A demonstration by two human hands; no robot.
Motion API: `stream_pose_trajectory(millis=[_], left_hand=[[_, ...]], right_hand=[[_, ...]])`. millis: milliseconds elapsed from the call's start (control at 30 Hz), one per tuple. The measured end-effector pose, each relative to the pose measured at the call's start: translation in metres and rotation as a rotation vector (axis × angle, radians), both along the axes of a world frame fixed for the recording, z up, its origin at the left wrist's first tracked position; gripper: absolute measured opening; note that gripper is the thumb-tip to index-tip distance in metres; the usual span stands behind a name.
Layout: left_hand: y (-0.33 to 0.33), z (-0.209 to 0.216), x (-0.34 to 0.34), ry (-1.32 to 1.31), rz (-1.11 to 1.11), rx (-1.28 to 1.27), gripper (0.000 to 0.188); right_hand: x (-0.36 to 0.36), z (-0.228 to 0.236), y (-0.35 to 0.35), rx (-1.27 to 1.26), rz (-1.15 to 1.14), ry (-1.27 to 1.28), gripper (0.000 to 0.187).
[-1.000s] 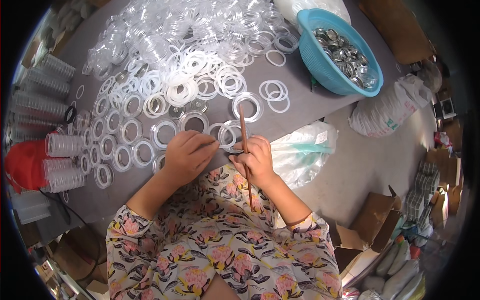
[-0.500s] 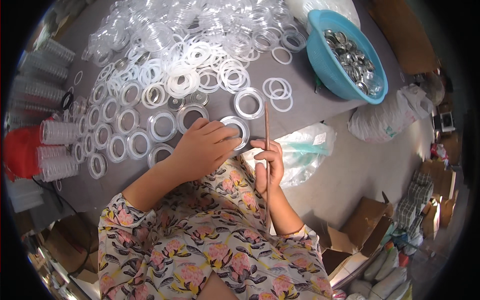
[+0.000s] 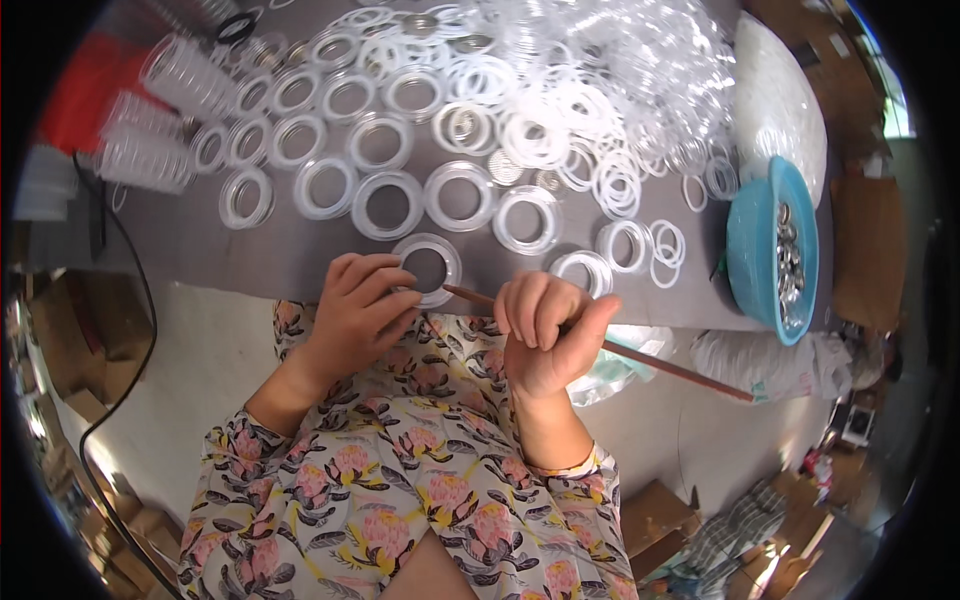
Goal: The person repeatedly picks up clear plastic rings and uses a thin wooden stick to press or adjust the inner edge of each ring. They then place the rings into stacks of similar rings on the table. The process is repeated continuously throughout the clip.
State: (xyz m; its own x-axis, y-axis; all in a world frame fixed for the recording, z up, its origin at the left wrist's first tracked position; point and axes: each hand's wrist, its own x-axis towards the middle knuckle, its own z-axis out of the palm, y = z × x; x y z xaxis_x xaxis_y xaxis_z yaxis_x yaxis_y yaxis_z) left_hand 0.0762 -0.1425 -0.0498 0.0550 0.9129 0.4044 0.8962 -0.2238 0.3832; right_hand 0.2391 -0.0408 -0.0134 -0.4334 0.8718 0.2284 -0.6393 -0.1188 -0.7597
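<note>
Left grip (image 3: 365, 305) half-curled, I seem to steady the ring (image 3: 453, 265) from its nine o'clock edge, though whether I pinch it I cannot tell. Near the front edge of the surface (image 3: 300, 262), it looks translucent, whitish and hollow-centred. My right grip (image 3: 548, 325) wraps a slim brown stick (image 3: 675, 370), apparently slanted so its tip reaches the ring's four o'clock rim.

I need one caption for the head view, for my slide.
Left hand at a whitish ring, right hand holding a brown stick.
</note>
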Motion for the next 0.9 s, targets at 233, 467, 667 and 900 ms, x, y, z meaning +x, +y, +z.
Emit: stream_pose_trajectory(millis=[233, 467, 667, 900], left_hand=[[-0.004, -0.013, 0.013, -0.405, 0.214, 0.04, 0.062], [0.007, -0.032, 0.022, -0.586, 0.255, 0.095, 0.08], [0.01, -0.034, 0.022, -0.523, 0.279, 0.138, 0.085], [0.008, -0.033, 0.021, -0.513, 0.293, 0.09, 0.082]], right_hand=[[-0.028, -0.005, -0.001, -0.185, 0.125, -0.185, 0.062], [-0.057, -0.013, -0.004, -0.057, 0.083, -0.125, 0.062], [-0.059, -0.004, 0.013, 0.311, 0.085, -0.309, 0.06], [-0.039, 0.021, -0.005, 0.193, 0.159, -0.624, 0.057]])
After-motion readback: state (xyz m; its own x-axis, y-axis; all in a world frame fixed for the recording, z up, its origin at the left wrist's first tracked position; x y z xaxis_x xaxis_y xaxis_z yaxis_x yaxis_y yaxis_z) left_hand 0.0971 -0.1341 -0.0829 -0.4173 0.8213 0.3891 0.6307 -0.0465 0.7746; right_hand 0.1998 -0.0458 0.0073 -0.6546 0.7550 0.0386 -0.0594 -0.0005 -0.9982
